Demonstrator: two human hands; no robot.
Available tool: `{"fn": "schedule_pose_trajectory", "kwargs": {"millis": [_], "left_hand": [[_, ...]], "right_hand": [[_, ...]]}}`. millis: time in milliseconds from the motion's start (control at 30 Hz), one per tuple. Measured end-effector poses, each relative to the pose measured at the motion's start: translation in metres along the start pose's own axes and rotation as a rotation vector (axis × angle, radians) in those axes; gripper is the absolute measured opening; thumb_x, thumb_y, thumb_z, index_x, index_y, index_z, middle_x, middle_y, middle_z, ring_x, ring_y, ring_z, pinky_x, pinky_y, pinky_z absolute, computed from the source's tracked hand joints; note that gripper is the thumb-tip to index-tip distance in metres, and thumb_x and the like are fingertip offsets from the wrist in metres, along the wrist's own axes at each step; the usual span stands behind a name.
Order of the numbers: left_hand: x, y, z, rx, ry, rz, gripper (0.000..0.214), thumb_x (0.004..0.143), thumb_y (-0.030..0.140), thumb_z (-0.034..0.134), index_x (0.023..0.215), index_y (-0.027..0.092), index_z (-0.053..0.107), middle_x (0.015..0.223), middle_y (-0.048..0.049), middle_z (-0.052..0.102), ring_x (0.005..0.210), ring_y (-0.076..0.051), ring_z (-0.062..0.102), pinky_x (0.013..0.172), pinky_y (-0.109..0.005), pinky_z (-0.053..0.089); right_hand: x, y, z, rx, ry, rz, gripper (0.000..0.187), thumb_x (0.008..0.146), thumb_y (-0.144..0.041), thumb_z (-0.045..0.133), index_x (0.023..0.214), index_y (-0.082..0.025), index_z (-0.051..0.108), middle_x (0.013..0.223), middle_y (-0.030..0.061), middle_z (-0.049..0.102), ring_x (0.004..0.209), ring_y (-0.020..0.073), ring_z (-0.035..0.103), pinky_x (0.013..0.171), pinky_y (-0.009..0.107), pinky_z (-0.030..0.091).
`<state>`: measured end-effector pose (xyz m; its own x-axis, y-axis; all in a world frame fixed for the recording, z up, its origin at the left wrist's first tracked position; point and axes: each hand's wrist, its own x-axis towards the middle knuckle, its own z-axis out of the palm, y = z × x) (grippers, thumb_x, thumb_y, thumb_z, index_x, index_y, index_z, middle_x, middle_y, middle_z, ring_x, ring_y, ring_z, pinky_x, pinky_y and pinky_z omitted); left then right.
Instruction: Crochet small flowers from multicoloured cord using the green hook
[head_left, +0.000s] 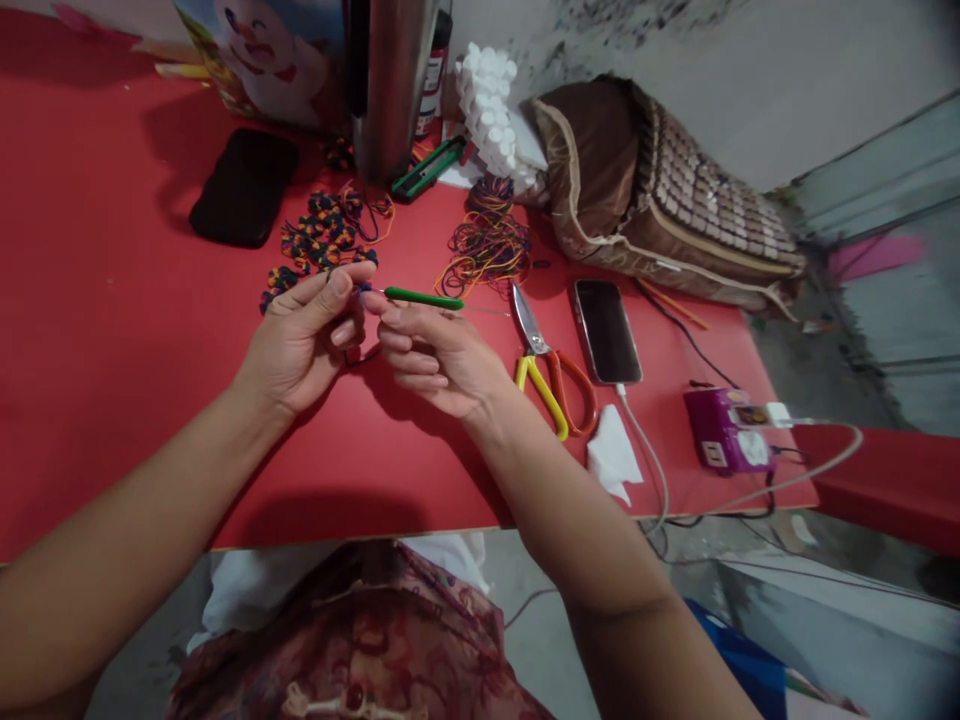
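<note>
Over the red table, my left hand is pinched on a small piece of dark blue yarn, most of it hidden by the fingers. Close beside it, my right hand has thumb and index finger together on a green-handled crochet hook, whose thin metal tip points at the yarn. Behind my left hand lies a heap of small knotted yarn pieces in dark blue, orange and yellow. A tangled bundle of multicoloured yarn rests beyond my right hand. Scissors with yellow and orange handles lie to its right.
A black phone-like object lies at the back left. A metal flask and a green cutter stand behind. On the right are a plugged-in phone, a crumpled tissue, a purple power adapter and a brown cushion.
</note>
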<state>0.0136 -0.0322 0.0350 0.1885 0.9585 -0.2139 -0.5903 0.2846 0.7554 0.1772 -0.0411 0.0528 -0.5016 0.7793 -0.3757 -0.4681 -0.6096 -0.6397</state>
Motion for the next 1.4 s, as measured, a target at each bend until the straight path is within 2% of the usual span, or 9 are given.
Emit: {"fn": "schedule_pose_trajectory", "kwargs": {"millis": [200,367,533,700,833,967,1133,1300,1400], "left_hand": [[0.002,-0.002,0.002,-0.065,0.019,-0.056,0.006,0.090,0.024,0.089,0.085,0.021,0.087,0.068,0.0011,0.077,0.043,-0.002,0.044,0.044,-0.014,0.039],[0.004,-0.003,0.003,-0.130,0.056,-0.125,0.009,0.095,0.022,0.084,0.086,0.019,0.085,0.075,-0.0009,0.081,0.048,-0.004,0.056,0.051,-0.015,0.049],[0.006,-0.010,0.000,-0.089,0.083,0.018,0.013,0.100,0.020,0.079,0.090,0.021,0.087,0.084,-0.0013,0.084,0.055,-0.005,0.063,0.056,-0.017,0.050],[0.002,-0.020,0.003,0.023,0.073,0.195,0.005,0.095,0.025,0.085,0.094,0.023,0.089,0.090,-0.0029,0.086,0.087,-0.014,0.080,0.065,-0.019,0.053],[-0.001,-0.022,0.005,0.094,0.116,0.198,0.010,0.090,0.032,0.090,0.095,0.023,0.089,0.095,-0.0049,0.087,0.069,-0.009,0.072,0.055,-0.017,0.047],[-0.003,-0.019,0.007,0.074,0.089,0.163,0.008,0.091,0.032,0.089,0.094,0.024,0.089,0.094,-0.0038,0.087,0.052,-0.004,0.058,0.047,-0.017,0.041],[-0.003,-0.014,0.006,-0.006,0.044,0.125,0.005,0.093,0.028,0.086,0.091,0.025,0.089,0.103,-0.0040,0.088,0.054,-0.003,0.056,0.047,-0.017,0.038],[0.000,-0.012,0.003,-0.036,-0.009,0.075,0.023,0.103,0.021,0.072,0.091,0.027,0.090,0.093,-0.0013,0.088,0.045,0.000,0.038,0.044,-0.015,0.033],[0.002,-0.012,0.002,-0.047,-0.003,0.072,0.014,0.098,0.024,0.079,0.090,0.026,0.090,0.095,-0.0021,0.088,0.045,0.000,0.039,0.042,-0.013,0.031]], "right_hand": [[0.005,0.009,0.007,-0.038,0.125,-0.089,0.019,0.078,-0.024,0.084,0.077,-0.018,0.065,0.052,-0.0141,0.039,0.042,0.0009,0.014,0.036,0.014,0.011],[0.008,0.014,0.003,-0.137,0.138,-0.140,0.026,0.074,-0.032,0.091,0.080,-0.019,0.069,0.051,-0.0146,0.040,0.041,0.0013,0.016,0.038,0.017,0.012],[0.007,0.019,0.007,-0.131,0.143,-0.227,0.032,0.070,-0.032,0.096,0.084,-0.016,0.072,0.060,-0.0102,0.059,0.042,-0.0008,0.019,0.037,0.016,0.014],[0.008,0.026,0.017,-0.023,0.163,-0.170,0.045,0.064,-0.038,0.104,0.076,-0.017,0.066,0.055,-0.0126,0.051,0.040,-0.0016,0.023,0.035,0.014,0.015],[0.011,0.025,0.021,0.075,0.160,-0.109,0.041,0.079,-0.031,0.097,0.073,-0.018,0.059,0.055,-0.0127,0.050,0.040,-0.0016,0.021,0.035,0.012,0.016],[0.014,0.023,0.020,0.126,0.125,-0.045,0.038,0.093,-0.027,0.084,0.070,-0.019,0.055,0.050,-0.0132,0.045,0.039,-0.0004,0.015,0.033,0.012,0.014],[0.014,0.029,0.017,0.016,0.106,-0.117,0.043,0.082,-0.035,0.095,0.070,-0.019,0.057,0.051,-0.0130,0.048,0.038,-0.0010,0.019,0.034,0.014,0.014],[0.011,0.033,0.016,-0.055,0.113,-0.187,0.048,0.072,-0.041,0.101,0.074,-0.020,0.058,0.053,-0.0123,0.053,0.038,-0.0005,0.023,0.035,0.016,0.014],[0.010,0.033,0.016,-0.079,0.118,-0.189,0.049,0.069,-0.043,0.102,0.074,-0.020,0.060,0.051,-0.0125,0.053,0.037,-0.0001,0.023,0.035,0.018,0.013]]}}
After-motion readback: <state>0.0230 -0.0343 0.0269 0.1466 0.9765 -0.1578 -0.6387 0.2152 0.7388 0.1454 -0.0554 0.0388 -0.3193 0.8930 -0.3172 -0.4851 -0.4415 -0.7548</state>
